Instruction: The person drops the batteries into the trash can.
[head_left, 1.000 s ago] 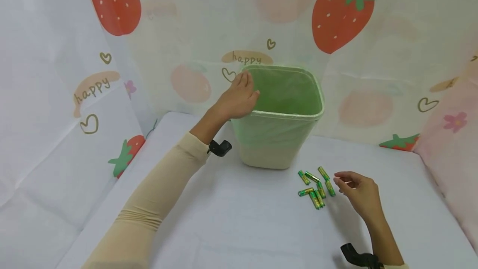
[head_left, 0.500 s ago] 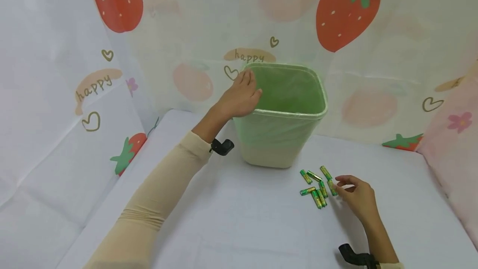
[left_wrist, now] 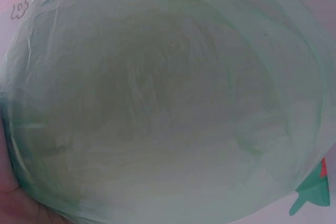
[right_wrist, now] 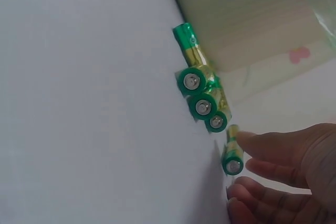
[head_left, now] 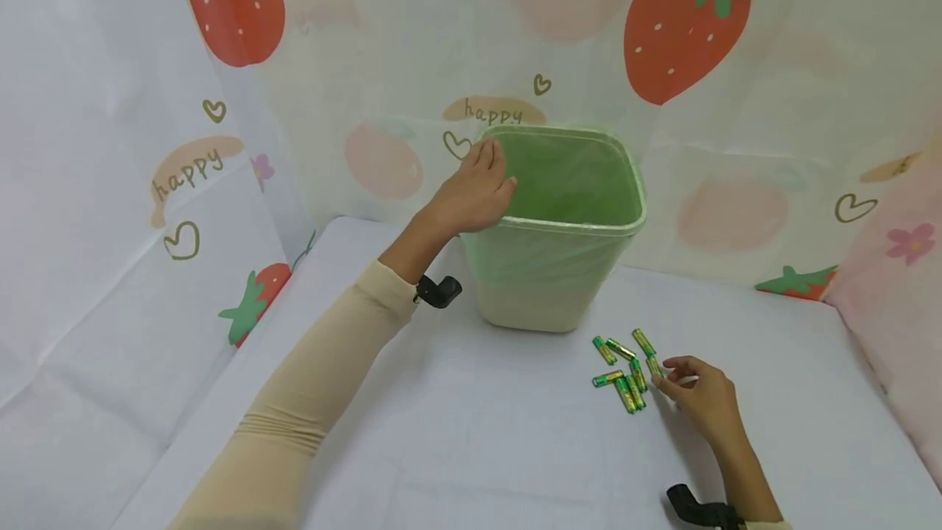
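Note:
My left hand (head_left: pixel 474 195) rests at the left rim of a light green, plastic-lined wastebasket (head_left: pixel 540 276), fingers extended along the rim. The left wrist view is mostly filled by the thin plastic liner (left_wrist: pixel 157 93), with part of the hand at the lower left corner. On the white table, several small green-and-gold batteries (head_left: pixel 625 395) lie in a loose group. My right hand (head_left: pixel 706 399) is low beside them, thumb and fingers spread at the nearest battery (right_wrist: pixel 233 153). In the right wrist view, the thumb tip overlaps that battery's far end.
A white cloth covers the table (head_left: pixel 456 432). Behind the wastebasket hangs a curtain (head_left: pixel 383 47) printed with strawberries and hearts, with further printed cloth at both sides. Black camera mounts (head_left: pixel 438 291) sit on the wrists.
The right hand has moved slightly left and down, its thumb now right at the nearest battery. The left hand stays at the rim. The head view has shifted a little.

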Demonstrator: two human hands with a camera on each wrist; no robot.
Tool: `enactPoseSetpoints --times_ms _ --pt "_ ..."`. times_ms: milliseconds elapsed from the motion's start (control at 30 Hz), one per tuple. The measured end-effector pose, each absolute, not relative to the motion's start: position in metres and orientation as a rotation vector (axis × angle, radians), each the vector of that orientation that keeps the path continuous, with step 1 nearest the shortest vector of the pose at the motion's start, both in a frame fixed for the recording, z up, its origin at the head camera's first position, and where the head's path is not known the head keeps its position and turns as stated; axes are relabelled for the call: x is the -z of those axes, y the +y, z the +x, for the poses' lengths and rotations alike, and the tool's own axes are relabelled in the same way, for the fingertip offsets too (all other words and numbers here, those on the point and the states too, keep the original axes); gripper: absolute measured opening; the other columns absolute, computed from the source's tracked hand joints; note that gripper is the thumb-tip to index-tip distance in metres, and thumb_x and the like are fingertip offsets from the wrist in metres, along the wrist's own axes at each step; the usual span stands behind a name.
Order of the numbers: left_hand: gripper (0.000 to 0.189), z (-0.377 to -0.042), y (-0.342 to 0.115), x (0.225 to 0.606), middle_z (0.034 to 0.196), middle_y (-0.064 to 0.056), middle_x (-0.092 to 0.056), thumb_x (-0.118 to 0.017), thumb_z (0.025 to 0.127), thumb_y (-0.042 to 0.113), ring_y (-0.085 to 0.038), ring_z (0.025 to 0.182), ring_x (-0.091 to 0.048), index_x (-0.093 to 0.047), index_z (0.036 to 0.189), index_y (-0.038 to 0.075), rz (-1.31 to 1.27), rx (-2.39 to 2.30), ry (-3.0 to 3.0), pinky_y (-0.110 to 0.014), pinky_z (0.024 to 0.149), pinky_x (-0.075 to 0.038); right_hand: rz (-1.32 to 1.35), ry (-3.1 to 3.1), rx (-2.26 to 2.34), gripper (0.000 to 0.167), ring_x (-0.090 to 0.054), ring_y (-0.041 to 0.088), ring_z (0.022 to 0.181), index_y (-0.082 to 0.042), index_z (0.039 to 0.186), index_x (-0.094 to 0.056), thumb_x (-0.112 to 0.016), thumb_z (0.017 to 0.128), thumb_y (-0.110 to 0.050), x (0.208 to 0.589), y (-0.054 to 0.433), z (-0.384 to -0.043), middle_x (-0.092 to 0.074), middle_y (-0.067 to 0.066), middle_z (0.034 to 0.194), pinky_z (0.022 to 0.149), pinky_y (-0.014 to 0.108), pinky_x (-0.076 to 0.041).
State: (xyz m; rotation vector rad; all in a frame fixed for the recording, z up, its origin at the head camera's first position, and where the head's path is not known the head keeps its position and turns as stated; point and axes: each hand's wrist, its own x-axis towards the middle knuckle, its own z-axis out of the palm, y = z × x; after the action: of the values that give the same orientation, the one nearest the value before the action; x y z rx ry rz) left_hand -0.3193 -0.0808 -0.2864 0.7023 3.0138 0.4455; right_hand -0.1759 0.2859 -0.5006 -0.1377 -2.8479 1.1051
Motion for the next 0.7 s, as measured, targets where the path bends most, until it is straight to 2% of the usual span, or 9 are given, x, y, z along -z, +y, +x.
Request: enactPoseSetpoints --times_ms 333,700 --pt "0.066 -0.3195 -0.0812 0.2885 0.167 -0.023 0.011 -0.020 0.113 0.033 -0.030 0.155 0.015 0.004 0.158 -0.008 0.725 -0.441 3.010 -0.036 0.125 0.006 -0.192 -2.856 -1.093 0.033 -0.067 0.031 0.088 0.006 0.112 -0.070 -0.080 0.086 -0.012 0.5082 0.2860 -0.1780 -0.067 0.014 0.094 0.055 0.027 -0.048" --pt "0.065 -0.3196 -0.0792 0.2870 0.167 -0.022 0.011 -0.020 0.113 0.033 -0.031 0.155 0.014 0.004 0.158 -0.007 0.720 -0.463 3.014 -0.037 0.125 0.002 -0.203 -2.848 -1.038 0.028 -0.066 0.032 0.085 0.006 0.106 -0.075 -0.080 0.086 -0.013 0.5106 0.2860 -0.1779 -0.068 0.015 0.092 0.059 0.031 -0.047"
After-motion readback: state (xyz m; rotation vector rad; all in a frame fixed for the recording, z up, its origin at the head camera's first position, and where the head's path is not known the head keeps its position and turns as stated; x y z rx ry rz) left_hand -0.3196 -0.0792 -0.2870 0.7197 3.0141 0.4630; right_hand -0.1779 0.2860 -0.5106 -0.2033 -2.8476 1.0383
